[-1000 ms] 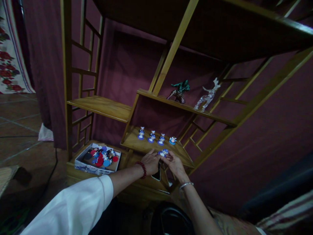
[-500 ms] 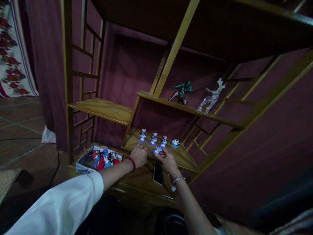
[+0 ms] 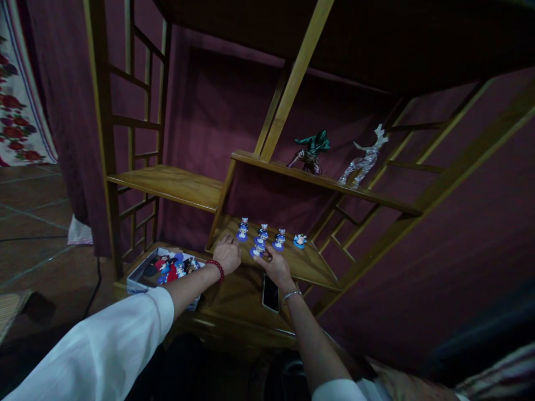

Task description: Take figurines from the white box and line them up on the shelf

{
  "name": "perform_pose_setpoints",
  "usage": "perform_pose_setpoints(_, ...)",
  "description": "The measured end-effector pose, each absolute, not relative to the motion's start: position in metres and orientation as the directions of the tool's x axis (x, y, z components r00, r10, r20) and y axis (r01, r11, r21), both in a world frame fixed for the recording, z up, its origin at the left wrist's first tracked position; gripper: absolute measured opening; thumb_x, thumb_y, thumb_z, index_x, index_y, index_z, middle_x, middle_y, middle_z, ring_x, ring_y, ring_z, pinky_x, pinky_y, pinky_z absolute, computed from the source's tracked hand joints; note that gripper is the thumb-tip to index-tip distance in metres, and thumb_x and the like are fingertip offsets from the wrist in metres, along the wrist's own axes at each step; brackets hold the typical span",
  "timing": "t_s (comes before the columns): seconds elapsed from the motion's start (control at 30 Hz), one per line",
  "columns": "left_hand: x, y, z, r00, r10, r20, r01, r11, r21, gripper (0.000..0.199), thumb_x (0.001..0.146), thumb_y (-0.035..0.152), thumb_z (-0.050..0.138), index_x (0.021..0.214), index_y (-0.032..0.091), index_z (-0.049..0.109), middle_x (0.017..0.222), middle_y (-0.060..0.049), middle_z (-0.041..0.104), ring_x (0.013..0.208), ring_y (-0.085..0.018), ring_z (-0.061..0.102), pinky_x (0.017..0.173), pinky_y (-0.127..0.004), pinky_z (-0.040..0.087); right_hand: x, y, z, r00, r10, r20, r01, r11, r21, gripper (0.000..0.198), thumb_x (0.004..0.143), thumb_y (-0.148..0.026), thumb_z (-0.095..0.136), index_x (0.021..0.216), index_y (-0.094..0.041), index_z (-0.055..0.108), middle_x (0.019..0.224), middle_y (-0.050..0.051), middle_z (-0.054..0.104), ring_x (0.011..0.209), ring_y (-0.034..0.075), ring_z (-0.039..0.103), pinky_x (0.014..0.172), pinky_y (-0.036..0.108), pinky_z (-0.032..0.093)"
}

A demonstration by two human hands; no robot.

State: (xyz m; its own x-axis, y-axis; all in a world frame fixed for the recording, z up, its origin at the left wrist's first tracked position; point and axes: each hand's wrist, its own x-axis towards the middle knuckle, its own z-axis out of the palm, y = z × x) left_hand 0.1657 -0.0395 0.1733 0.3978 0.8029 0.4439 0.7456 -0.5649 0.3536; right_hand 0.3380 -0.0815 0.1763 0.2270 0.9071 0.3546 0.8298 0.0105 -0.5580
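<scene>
My right hand (image 3: 276, 268) pinches a small purple-and-white figurine (image 3: 258, 249) by its round purple base, over the front of the low wooden shelf (image 3: 309, 269). Behind it stand similar figurines in short rows: a left one (image 3: 242, 231), a middle one (image 3: 261, 238) and a right one (image 3: 278, 240), with darker cat-eared figurines at their backs. A blue-based figurine (image 3: 300, 240) stands apart on the right. My left hand (image 3: 227, 256), wearing a red bead bracelet (image 3: 218, 269), rests at the shelf's left front edge, fingers loosely apart and holding nothing I can see.
An open box (image 3: 137, 277) of jumbled figurines sits at the lower left. A phone (image 3: 270, 293) lies below the shelf. On the upper shelf stand a green-and-bronze figure (image 3: 311, 151) and a clear deer figurine (image 3: 364, 160). A wooden post (image 3: 298, 78) rises above.
My right hand has carried the figurine leftward, from in front of the right row to in front of the middle one. My left hand has shifted left along the shelf edge. The view has shifted slightly.
</scene>
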Motion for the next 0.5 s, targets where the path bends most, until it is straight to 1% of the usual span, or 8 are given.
perform_pose_setpoints(0.13, 0.167, -0.041, 0.174, 0.397, 0.802, 0.446, 0.75, -0.564, 0.346, 0.033, 0.081, 0.024, 0.037, 0.106, 0.01, 0.054, 0.117, -0.016, 0.05, 0.115, -0.027, 0.037, 0.094, -0.042, 0.028, 0.337, -0.08, 0.176, 0.224, 0.914, 0.339, 0.843, -0.007, -0.538, 0.041, 0.064, -0.047, 0.059, 0.099, -0.026, 0.058, 0.083, -0.001, 0.062, 0.072, 0.015, 0.056, 0.064, 0.025, 0.041)
perform_pose_setpoints(0.3, 0.167, -0.039, 0.177, 0.392, 0.802, 0.45, 0.737, -0.567, 0.369, 0.035, 0.078, 0.024, 0.042, 0.111, 0.016, 0.051, 0.111, -0.012, 0.052, 0.106, -0.025, 0.042, 0.09, -0.041, 0.032, 0.336, -0.081, 0.177, 0.208, 0.913, 0.35, 0.855, 0.004, -0.518, 0.036, 0.065, -0.045, 0.059, 0.094, -0.025, 0.059, 0.086, 0.001, 0.062, 0.075, 0.016, 0.056, 0.064, 0.025, 0.041)
perform_pose_setpoints(0.37, 0.168, -0.042, 0.178, 0.356, 0.806, 0.473, 0.717, -0.561, 0.414, 0.031, 0.078, 0.023, 0.042, 0.106, 0.016, 0.054, 0.105, -0.011, 0.054, 0.102, -0.023, 0.045, 0.09, -0.038, 0.033, 0.336, -0.082, 0.177, 0.221, 0.911, 0.349, 0.854, -0.008, -0.52, 0.033, 0.065, -0.045, 0.059, 0.093, -0.026, 0.059, 0.084, 0.0, 0.062, 0.073, 0.016, 0.056, 0.063, 0.025, 0.04)
perform_pose_setpoints(0.4, 0.169, -0.045, 0.18, 0.332, 0.806, 0.489, 0.697, -0.559, 0.449, 0.027, 0.079, 0.023, 0.041, 0.1, 0.016, 0.057, 0.101, -0.01, 0.055, 0.099, -0.022, 0.046, 0.09, -0.036, 0.033, 0.336, -0.082, 0.177, 0.226, 0.908, 0.352, 0.852, -0.01, -0.523, 0.033, 0.065, -0.044, 0.058, 0.092, -0.026, 0.059, 0.083, 0.0, 0.062, 0.073, 0.016, 0.056, 0.063, 0.025, 0.04)
perform_pose_setpoints(0.5, 0.17, -0.067, 0.199, 0.275, 0.801, 0.532, 0.552, -0.585, 0.595, 0.024, 0.081, 0.027, 0.04, 0.086, 0.016, 0.06, 0.093, -0.008, 0.057, 0.094, -0.019, 0.048, 0.086, -0.031, 0.037, 0.337, -0.082, 0.176, 0.216, 0.899, 0.382, 0.834, 0.033, -0.55, 0.03, 0.065, -0.04, 0.059, 0.091, -0.026, 0.059, 0.082, 0.0, 0.062, 0.074, 0.016, 0.056, 0.063, 0.026, 0.04)
